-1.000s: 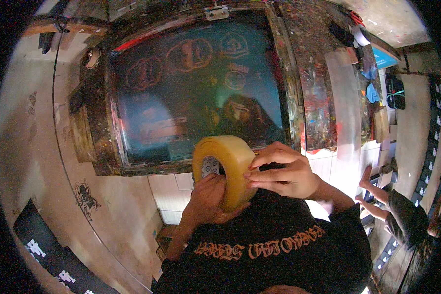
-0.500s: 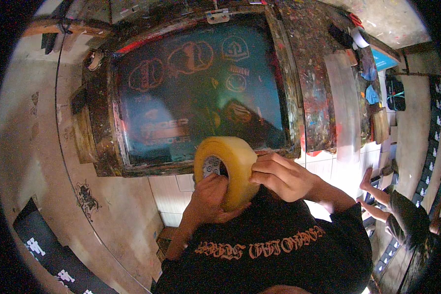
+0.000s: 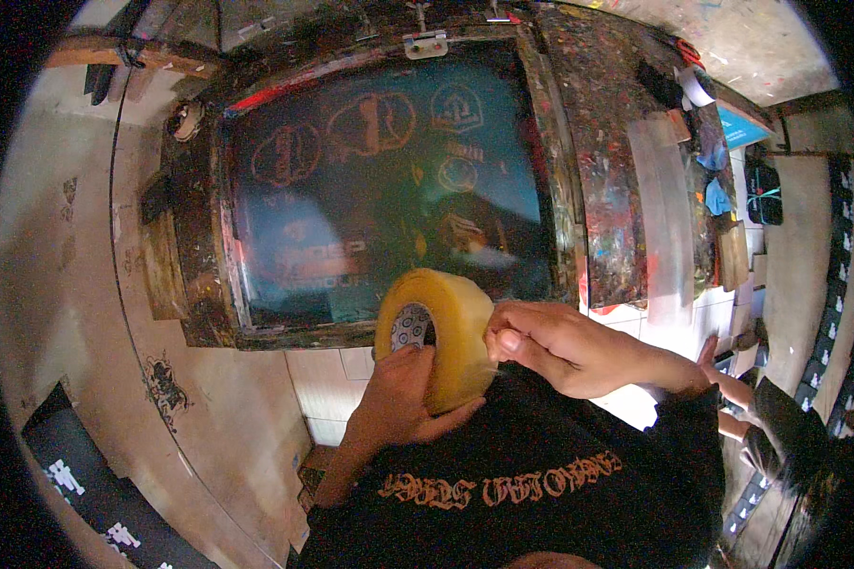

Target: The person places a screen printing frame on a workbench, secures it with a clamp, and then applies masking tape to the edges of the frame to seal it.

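My left hand [image 3: 399, 408] holds a large roll of yellowish packing tape [image 3: 455, 313], its fingers inside the patterned core and its thumb along the lower side. My right hand [image 3: 569, 351] is pinched at the right edge of the roll, with what looks like a bit of the tape's end between thumb and forefinger. Just beyond the roll lies a framed printing screen [image 3: 332, 190] with faint designs on dark blue mesh, on a paint-stained bench [image 3: 607, 190].
Metal clamp [image 3: 425, 44] at the screen's back. Translucent strip [image 3: 669, 247], blue rags [image 3: 716, 194] and white roll [image 3: 696, 85] on the bench's right. Cable [image 3: 121, 266] along the left. Black printed pieces [image 3: 85, 484] at lower left. Another person's legs and dark clothing [image 3: 778, 427] at lower right.
My right hand has turned so its thumb shows, pinching and pulling slightly outward from the roll. The bench and screen appear a little lower in view.
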Action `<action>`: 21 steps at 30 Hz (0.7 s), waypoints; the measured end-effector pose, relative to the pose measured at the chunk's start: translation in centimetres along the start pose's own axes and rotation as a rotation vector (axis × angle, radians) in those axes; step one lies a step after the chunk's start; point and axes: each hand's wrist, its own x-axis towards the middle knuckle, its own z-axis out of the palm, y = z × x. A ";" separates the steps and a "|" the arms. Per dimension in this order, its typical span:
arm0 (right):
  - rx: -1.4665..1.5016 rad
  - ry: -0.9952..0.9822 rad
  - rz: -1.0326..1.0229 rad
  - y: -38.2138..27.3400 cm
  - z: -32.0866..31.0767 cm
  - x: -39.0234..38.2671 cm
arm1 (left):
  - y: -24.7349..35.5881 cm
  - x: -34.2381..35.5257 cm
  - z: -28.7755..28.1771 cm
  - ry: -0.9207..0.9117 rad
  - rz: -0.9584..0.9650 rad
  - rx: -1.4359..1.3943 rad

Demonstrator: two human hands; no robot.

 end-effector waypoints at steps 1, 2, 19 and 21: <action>0.053 -0.050 0.064 -0.6 -0.5 0.3 | 0.0 0.1 -0.1 -0.010 -0.043 0.001; 0.107 -0.100 0.127 -0.8 -0.8 0.7 | -0.1 0.1 -0.2 -0.021 -0.086 0.003; -0.421 0.174 -0.388 2.8 -0.4 4.2 | -1.2 0.3 -1.3 0.038 -0.136 0.165; -0.501 0.163 -0.404 2.7 -0.6 3.9 | -0.9 0.2 -1.1 0.079 -0.117 0.232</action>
